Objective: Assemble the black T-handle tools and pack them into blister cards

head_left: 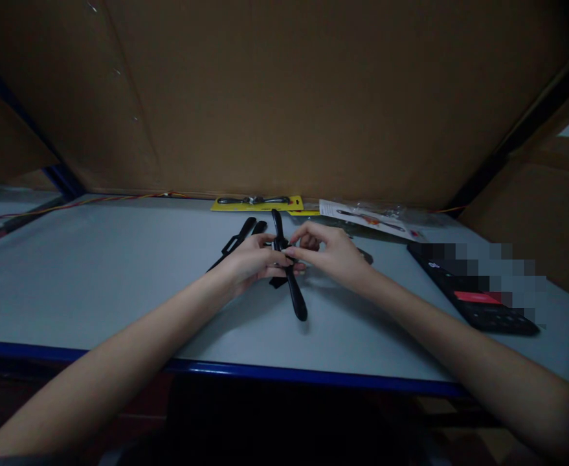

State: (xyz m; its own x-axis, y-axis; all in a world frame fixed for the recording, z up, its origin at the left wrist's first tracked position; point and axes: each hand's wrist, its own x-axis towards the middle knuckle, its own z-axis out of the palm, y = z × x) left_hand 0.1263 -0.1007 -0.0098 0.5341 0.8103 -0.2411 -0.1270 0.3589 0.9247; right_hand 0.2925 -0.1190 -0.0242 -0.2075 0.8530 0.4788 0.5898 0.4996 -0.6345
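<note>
A black spokeshave (pixel 297 299) with two long handles is held just over the grey table, one handle pointing away and the other towards me. My left hand (pixel 257 264) is closed around its middle from the left. From the right, my right hand (pixel 331 254) pinches with thumb and forefinger at the same middle part; any small piece between those fingertips is hidden. Behind my left hand lie black long-handled tools (pixel 239 237), partly covered by it. A dark flat piece (pixel 366 257) shows just beyond my right wrist.
At the back, a yellow card (pixel 222 206) carries another spokeshave. A printed sheet (pixel 347 215) and clear plastic packaging (pixel 391 211) lie beside it. To the right is a black object with a red strip (pixel 476 298), partly pixelated. Brown panels stand behind; a blue edge (pixel 265 371) borders the front.
</note>
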